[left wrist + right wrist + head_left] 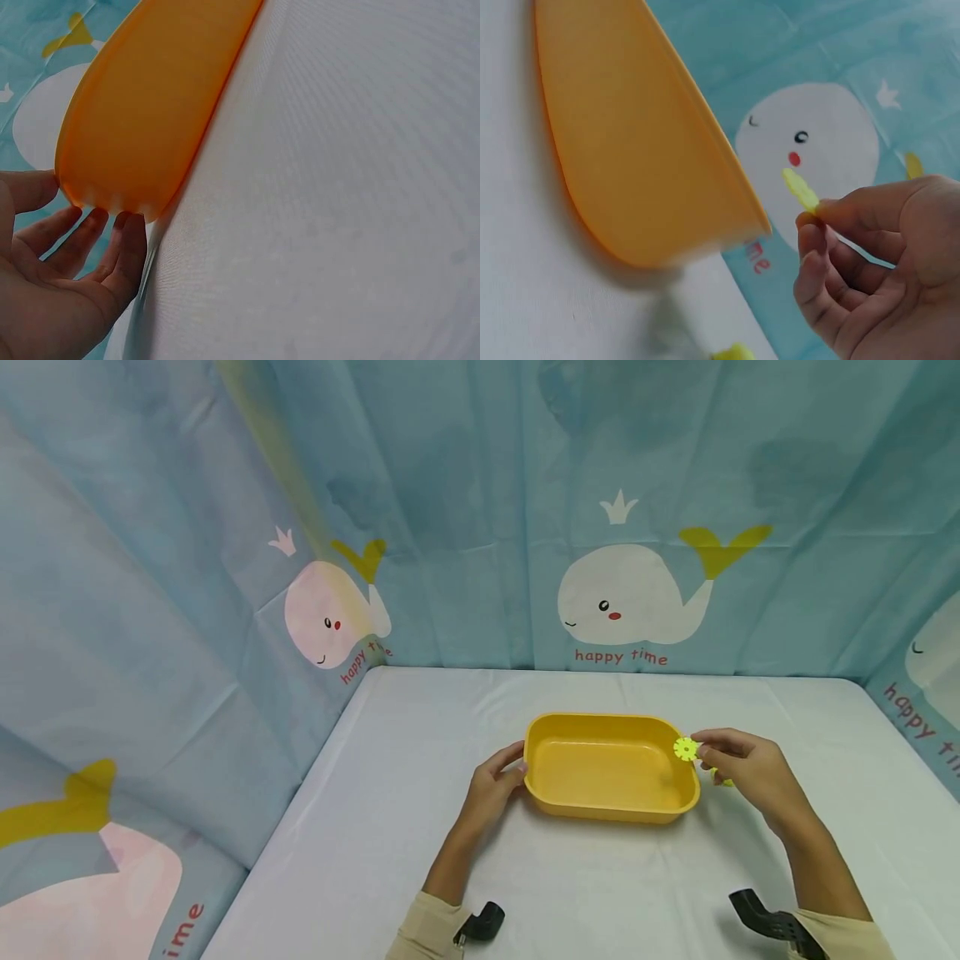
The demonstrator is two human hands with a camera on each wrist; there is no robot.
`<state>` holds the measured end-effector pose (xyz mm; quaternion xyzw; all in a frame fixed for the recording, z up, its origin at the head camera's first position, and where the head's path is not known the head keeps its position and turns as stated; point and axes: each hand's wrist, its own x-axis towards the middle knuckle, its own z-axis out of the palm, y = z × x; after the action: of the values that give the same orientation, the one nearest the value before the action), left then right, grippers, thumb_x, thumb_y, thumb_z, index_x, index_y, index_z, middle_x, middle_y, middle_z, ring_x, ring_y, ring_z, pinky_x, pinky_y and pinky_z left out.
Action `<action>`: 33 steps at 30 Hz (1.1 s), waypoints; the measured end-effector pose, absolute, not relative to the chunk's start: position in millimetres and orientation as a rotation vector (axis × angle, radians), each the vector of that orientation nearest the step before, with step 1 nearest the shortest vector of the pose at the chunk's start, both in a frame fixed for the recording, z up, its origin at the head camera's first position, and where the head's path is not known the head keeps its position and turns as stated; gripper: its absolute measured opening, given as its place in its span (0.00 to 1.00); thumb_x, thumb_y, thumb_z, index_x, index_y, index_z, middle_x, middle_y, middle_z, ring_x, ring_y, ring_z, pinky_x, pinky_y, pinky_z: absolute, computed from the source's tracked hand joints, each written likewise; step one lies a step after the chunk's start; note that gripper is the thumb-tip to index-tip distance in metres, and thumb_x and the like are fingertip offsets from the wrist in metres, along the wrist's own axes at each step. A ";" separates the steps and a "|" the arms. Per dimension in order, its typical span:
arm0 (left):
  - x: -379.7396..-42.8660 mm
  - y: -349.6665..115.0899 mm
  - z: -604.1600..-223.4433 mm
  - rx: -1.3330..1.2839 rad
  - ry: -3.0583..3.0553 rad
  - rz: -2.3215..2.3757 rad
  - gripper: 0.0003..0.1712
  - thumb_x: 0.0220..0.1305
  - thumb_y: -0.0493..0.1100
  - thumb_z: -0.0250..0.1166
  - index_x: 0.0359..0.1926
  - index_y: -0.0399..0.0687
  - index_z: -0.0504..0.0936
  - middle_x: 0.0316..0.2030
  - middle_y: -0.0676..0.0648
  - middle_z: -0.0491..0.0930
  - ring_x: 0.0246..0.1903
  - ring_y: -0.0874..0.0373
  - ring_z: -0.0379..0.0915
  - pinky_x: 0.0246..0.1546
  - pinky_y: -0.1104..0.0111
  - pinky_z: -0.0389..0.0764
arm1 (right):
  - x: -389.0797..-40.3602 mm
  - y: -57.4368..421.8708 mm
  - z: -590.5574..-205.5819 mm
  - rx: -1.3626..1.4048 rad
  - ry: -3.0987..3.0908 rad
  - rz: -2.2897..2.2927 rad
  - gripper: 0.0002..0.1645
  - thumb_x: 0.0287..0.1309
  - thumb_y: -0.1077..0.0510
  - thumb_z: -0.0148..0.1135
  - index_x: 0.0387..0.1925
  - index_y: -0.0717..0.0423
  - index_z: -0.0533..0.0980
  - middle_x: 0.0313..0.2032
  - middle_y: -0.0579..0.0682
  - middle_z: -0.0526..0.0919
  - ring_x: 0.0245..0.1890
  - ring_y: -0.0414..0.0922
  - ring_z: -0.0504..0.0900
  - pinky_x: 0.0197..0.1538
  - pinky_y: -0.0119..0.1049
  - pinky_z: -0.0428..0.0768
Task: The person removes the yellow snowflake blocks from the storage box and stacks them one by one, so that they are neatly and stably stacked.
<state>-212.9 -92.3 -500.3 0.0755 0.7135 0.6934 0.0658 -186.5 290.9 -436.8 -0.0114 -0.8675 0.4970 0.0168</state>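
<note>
A shallow yellow plastic basin (pixel 611 768) stands on the white table. At its left end, my left hand (pixel 487 789) touches the outer wall, with the thumb up near the rim and the fingers spread lower, as the left wrist view shows. My right hand (pixel 753 772) pinches a small yellow-green snowflake-shaped toy disc (pixel 686 749) between thumb and fingertips, over the basin's right rim. The disc appears nearly edge-on (pixel 801 191) in the right wrist view. Partly hidden under that hand, another yellow-green piece (pixel 724 778) lies on the table beside the basin.
The table (pixel 420 727) has a white cloth. Blue curtains (pixel 465 568) printed with whales hang behind it and at both sides. Black camera mounts (pixel 483 922) are on both wrists, over beige sleeves.
</note>
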 end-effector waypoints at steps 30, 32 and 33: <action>-213.1 -92.1 -499.5 0.219 2.118 2.112 0.28 0.79 0.42 0.61 0.75 0.44 0.73 0.74 0.41 0.73 0.62 0.44 0.80 0.55 0.69 0.86 | -181.3 344.0 -470.8 -0.371 -2.687 1.503 0.32 0.79 0.46 0.57 0.66 0.70 0.75 0.39 0.30 0.81 0.36 0.29 0.79 0.37 0.28 0.87; -212.8 -92.2 -499.1 0.216 2.121 2.112 0.27 0.79 0.41 0.61 0.75 0.44 0.74 0.73 0.41 0.73 0.61 0.44 0.80 0.55 0.69 0.87 | -181.9 345.6 -472.2 -0.406 -2.704 1.500 0.33 0.79 0.45 0.57 0.66 0.70 0.75 0.40 0.35 0.83 0.36 0.31 0.80 0.36 0.29 0.87; -212.8 -92.2 -498.9 0.216 2.122 2.113 0.27 0.79 0.42 0.61 0.75 0.44 0.74 0.73 0.41 0.73 0.61 0.44 0.80 0.55 0.69 0.87 | -182.2 346.3 -472.8 -0.421 -2.712 1.497 0.33 0.79 0.45 0.57 0.66 0.70 0.75 0.41 0.38 0.84 0.36 0.33 0.80 0.36 0.30 0.86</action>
<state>-212.8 -92.2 -498.9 0.0716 0.7051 0.7020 0.0697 -182.2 346.3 -472.8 -0.1347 -0.8675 0.4788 0.0074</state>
